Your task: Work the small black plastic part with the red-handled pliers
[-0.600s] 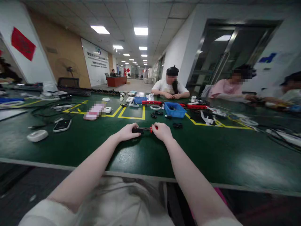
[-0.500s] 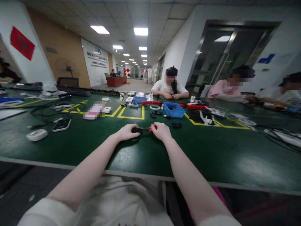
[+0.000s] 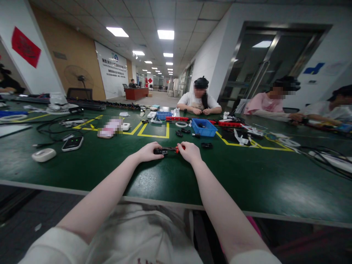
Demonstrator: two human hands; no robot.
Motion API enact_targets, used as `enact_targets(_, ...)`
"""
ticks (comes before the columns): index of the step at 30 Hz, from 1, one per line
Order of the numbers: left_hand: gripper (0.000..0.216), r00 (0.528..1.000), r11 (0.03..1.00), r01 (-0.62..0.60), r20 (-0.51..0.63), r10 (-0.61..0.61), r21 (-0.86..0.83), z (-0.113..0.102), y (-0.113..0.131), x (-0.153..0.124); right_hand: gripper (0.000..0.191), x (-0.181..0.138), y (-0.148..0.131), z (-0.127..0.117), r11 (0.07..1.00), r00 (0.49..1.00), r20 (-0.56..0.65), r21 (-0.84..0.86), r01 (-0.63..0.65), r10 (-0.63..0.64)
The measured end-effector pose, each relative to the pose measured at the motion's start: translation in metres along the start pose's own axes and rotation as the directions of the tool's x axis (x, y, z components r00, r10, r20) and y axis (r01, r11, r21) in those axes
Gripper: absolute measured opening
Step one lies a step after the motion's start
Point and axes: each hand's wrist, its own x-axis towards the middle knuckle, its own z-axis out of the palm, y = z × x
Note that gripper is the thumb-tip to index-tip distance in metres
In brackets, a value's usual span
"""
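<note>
Above the green table (image 3: 233,176), my left hand (image 3: 147,151) is closed on a small dark piece (image 3: 161,151), which looks like a bundled black cable. My right hand (image 3: 190,152) is closed around the red handle of a slim metal tool (image 3: 172,149); whether it is scissors or pliers I cannot tell. The tool's dark metal end points left and reaches the black piece. Fingers hide part of both things. A bundled black cable (image 3: 206,145) lies just right of my right hand, and more black cables (image 3: 179,134) lie beyond it.
A blue bin (image 3: 211,132) stands past my hands, with a red strip (image 3: 177,119) behind it. A phone (image 3: 72,143), a white rounded device (image 3: 44,155) and loose cables lie left. Co-workers sit opposite (image 3: 211,101) and at right (image 3: 264,102). Yellow tape marks the table.
The tool and the black piece have turned slightly, and my hands stay nearly in place. The phone's screen now shows small green lights. The camera view has shifted slightly.
</note>
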Motion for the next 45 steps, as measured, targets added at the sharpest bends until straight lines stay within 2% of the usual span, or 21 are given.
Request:
enact_targets(6,0.046,1.000,0.999,0.006,-0.017,-0.007,-0.035,-0.002,-0.006,0.003,0.042,0.004,0.000,0.002,0.999,0.999,0.004,0.004,0.032,-0.032)
enact_targets(13,0.035,0.999,0.997,0.024,-0.038,-0.026,-0.068,-0.005,-0.011,0.005,0.041,0.009,-0.004,0.005,0.998,0.999,0.000,-0.023,0.050,-0.050)
enact_targets(30,0.040,0.989,0.955,0.149,0.025,-0.148,-0.258,-0.006,-0.016,0.008,0.036,0.008,-0.011,0.004,0.989,0.994,-0.078,-0.130,0.064,-0.075)
enact_targets(45,0.040,0.983,0.921,0.181,0.034,-0.181,-0.345,0.000,-0.023,0.010,0.029,0.010,-0.010,0.009,0.989,0.997,0.012,-0.132,0.072,-0.071)
